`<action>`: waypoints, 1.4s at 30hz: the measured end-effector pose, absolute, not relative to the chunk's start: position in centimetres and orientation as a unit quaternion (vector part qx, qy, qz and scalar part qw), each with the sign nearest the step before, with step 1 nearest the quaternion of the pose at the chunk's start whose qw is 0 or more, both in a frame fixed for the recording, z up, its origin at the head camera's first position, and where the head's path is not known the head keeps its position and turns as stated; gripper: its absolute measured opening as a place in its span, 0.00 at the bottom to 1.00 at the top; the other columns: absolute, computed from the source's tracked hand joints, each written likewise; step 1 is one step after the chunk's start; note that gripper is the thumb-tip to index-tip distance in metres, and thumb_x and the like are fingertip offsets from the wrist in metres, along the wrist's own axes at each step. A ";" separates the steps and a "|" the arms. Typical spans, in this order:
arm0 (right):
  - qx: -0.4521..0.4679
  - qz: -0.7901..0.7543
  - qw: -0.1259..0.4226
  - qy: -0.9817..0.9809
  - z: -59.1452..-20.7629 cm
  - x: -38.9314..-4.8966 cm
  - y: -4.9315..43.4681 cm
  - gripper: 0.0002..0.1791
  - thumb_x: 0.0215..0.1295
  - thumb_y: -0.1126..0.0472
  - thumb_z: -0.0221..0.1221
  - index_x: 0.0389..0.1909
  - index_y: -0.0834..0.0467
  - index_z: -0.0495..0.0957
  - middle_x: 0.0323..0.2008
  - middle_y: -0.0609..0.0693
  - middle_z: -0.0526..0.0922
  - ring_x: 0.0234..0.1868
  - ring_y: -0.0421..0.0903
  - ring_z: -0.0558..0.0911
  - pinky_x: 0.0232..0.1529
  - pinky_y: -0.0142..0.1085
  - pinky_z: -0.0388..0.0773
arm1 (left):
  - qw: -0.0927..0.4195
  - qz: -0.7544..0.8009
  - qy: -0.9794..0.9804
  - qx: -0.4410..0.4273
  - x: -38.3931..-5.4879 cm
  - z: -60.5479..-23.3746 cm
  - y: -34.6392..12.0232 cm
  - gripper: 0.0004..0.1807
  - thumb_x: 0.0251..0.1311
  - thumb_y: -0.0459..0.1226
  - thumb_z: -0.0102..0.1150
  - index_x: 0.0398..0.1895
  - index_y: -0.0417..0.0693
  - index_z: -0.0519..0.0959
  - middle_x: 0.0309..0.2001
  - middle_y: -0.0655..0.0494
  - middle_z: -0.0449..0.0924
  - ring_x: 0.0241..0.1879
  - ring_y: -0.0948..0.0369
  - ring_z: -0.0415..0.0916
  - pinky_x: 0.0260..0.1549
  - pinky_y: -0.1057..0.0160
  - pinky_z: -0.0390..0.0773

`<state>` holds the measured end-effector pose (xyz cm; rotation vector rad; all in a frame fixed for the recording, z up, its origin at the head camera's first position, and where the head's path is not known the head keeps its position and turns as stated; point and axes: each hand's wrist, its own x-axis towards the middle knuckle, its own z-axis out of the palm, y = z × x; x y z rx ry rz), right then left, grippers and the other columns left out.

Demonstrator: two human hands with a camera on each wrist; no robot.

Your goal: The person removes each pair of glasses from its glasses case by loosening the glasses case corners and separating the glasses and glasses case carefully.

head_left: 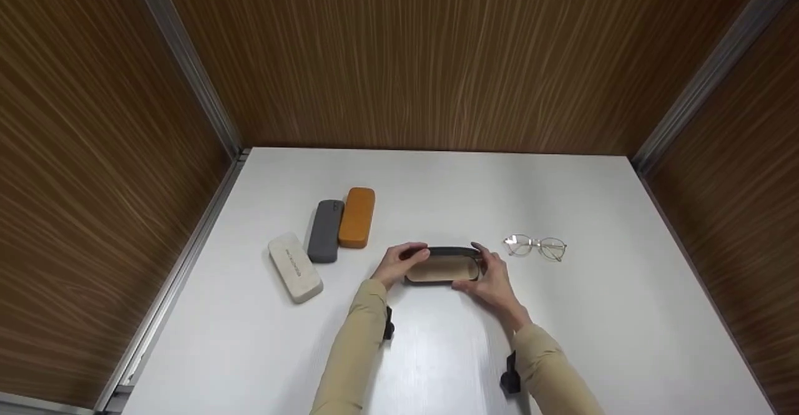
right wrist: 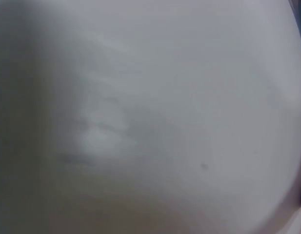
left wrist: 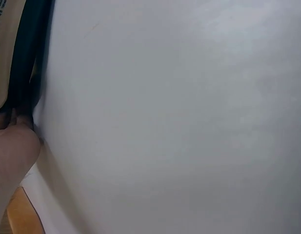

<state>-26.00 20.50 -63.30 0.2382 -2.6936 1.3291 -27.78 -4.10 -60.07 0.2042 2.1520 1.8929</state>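
Observation:
In the head view a dark green glasses case [head_left: 444, 269] lies on the white table with its beige inside showing. My left hand [head_left: 399, 264] grips its left end, thumb over the near side. At the other end my right hand [head_left: 493, 283] holds the case between thumb and fingers. The left wrist view catches part of the case [left wrist: 24, 53], with blue print on the beige, and part of my left hand [left wrist: 13, 156]. To the right of the case lie thin-framed eyeglasses [head_left: 535, 246], apart from my hand. The right wrist view is mostly blurred table.
Left of my hands lie an orange glasses case [head_left: 357, 218], a grey glasses case [head_left: 326, 231] and a white glasses case [head_left: 295, 268] with lettering. Wood-grain panels [head_left: 412, 59] wall the white table [head_left: 431, 365] at the back and sides.

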 end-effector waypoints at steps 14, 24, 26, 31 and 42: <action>0.080 0.437 0.064 -0.893 -63.2 -26.0 20.5 0.57 0.38 0.52 0.82 0.72 0.60 0.66 0.53 0.64 0.79 0.58 0.62 0.73 0.67 0.57 0.64 | 0.146 0.635 0.752 0.102 -28.0 -61.0 -4.9 0.26 0.67 0.41 0.63 0.66 0.42 0.76 0.68 0.44 0.75 0.70 0.49 0.68 0.75 0.51 0.62; 0.079 0.434 0.068 -0.895 -63.1 -25.9 20.4 0.55 0.38 0.52 0.82 0.70 0.61 0.68 0.53 0.64 0.80 0.59 0.64 0.73 0.68 0.58 0.64 | 0.137 0.618 0.764 0.122 -27.9 -61.2 -5.2 0.28 0.66 0.41 0.64 0.67 0.41 0.74 0.69 0.44 0.73 0.74 0.47 0.64 0.77 0.50 0.58; 0.086 0.430 0.074 -0.896 -63.2 -26.0 20.5 0.55 0.38 0.52 0.82 0.69 0.63 0.68 0.52 0.64 0.81 0.57 0.62 0.74 0.68 0.58 0.64 | 0.135 0.611 0.770 0.127 -27.8 -61.2 -5.3 0.28 0.66 0.41 0.64 0.68 0.42 0.74 0.70 0.44 0.73 0.74 0.47 0.64 0.77 0.50 0.58; 0.097 0.428 0.081 -0.895 -63.4 -26.2 20.5 0.54 0.39 0.52 0.82 0.69 0.65 0.69 0.51 0.64 0.82 0.54 0.59 0.76 0.68 0.56 0.62 | 0.140 0.600 0.778 0.127 -27.7 -61.3 -5.4 0.29 0.65 0.41 0.65 0.68 0.42 0.74 0.70 0.45 0.73 0.74 0.48 0.64 0.77 0.50 0.57; 0.097 0.430 0.091 -0.893 -63.5 -26.1 20.6 0.52 0.39 0.53 0.82 0.67 0.64 0.70 0.49 0.64 0.81 0.54 0.61 0.76 0.67 0.58 0.63 | 0.140 0.596 0.778 0.139 -27.7 -61.3 -5.4 0.31 0.63 0.39 0.68 0.68 0.41 0.73 0.69 0.43 0.73 0.74 0.46 0.64 0.77 0.49 0.57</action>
